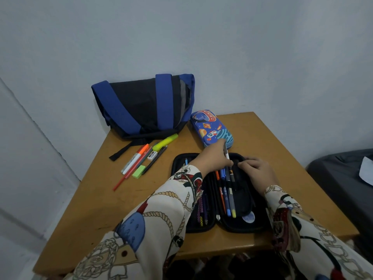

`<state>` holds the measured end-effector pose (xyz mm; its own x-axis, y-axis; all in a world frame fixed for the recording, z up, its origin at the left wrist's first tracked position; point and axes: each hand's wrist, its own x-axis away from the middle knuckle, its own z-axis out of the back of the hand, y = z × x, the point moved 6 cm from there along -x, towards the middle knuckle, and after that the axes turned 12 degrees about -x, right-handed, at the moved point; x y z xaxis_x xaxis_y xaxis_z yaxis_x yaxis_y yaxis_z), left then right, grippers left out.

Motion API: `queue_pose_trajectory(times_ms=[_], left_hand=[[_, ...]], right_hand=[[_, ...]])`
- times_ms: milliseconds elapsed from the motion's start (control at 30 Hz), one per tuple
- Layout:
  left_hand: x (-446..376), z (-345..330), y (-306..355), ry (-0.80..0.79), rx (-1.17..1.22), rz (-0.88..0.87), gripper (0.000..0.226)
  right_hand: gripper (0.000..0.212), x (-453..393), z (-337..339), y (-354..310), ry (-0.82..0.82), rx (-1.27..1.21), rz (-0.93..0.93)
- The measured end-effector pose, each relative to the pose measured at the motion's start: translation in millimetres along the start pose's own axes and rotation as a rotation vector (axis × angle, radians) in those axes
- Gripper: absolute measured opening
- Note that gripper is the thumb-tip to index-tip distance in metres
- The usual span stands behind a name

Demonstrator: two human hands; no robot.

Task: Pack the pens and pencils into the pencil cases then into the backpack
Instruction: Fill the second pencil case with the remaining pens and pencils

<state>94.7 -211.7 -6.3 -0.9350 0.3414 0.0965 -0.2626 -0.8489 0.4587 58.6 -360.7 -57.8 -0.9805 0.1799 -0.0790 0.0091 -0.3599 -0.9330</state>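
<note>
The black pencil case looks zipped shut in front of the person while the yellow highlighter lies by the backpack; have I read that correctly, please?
Not quite. The head view shows the black pencil case lying open, with pens held in its halves and both hands working over it. The rest holds: the yellow highlighter lies by the backpack.

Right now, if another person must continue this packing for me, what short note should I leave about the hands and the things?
Left hand: holds a white pen over the open black pencil case.
Right hand: fingers rest on the case's right half, gripping nothing clearly.
Done: several pens lie inside the black case.
Left: highlighter, markers, a red pencil and erasers lie loose on the table. The blue space pencil case is closed. The backpack stands at the back; neither case is in it.
</note>
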Motion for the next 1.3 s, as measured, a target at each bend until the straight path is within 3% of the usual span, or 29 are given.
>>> queue_pose_trajectory(times_ms=[200,467,933,1033,1100,1200,1300], left_hand=[[3,-9,-1,-0.074,-0.076,-0.033,0.077],[13,-13,-3,-0.163,-0.198,-0.056,0.071],[23,-15,-14,-0.049,-0.133,-0.066,0.058],[25,-3,-20,0.062,0.147,-0.046,0.053],[26,19,-42,0.266,0.280,0.062,0.041],[32,50,-92,0.505,0.077,0.299,0.036],[44,63,-125,0.485,-0.189,0.418,0.036]], right_hand=[[0.018,1,-1,-3,0.001,-0.014,-0.002],[0.014,-1,-2,1,-0.013,0.001,0.001],[0.015,1,-1,-2,-0.009,-0.002,0.013],[0.022,1,0,-2,0.004,-0.024,0.005],[0.020,2,1,-2,0.003,-0.006,0.002],[0.019,2,0,-2,-0.001,-0.002,0.001],[0.021,1,0,0,-0.011,-0.005,-0.011]])
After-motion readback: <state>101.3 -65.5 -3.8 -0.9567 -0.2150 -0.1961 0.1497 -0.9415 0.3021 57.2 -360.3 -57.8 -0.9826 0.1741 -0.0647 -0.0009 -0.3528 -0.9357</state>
